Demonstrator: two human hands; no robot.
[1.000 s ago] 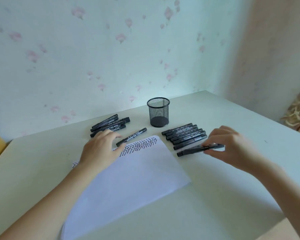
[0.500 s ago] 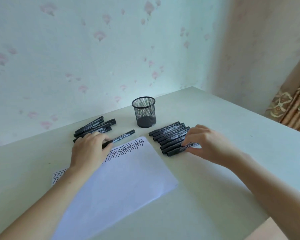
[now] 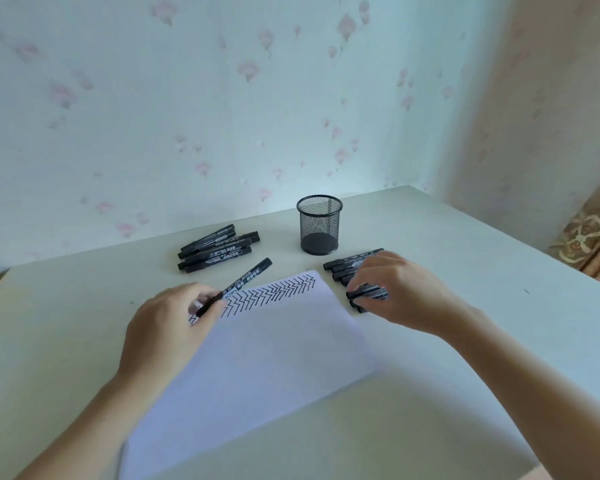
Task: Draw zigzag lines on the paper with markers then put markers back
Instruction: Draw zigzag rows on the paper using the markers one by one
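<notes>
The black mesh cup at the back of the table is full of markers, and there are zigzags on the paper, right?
Not quite. The head view shows the mesh cup empty; the markers lie on the table in two groups, with one in the left hand. The paper does carry zigzags.

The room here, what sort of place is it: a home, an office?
Probably a room in a home. Flowered wallpaper covers the wall behind a plain pale desk, a patterned curtain hangs at the right, and a mesh pen cup stands on the desk.
</notes>
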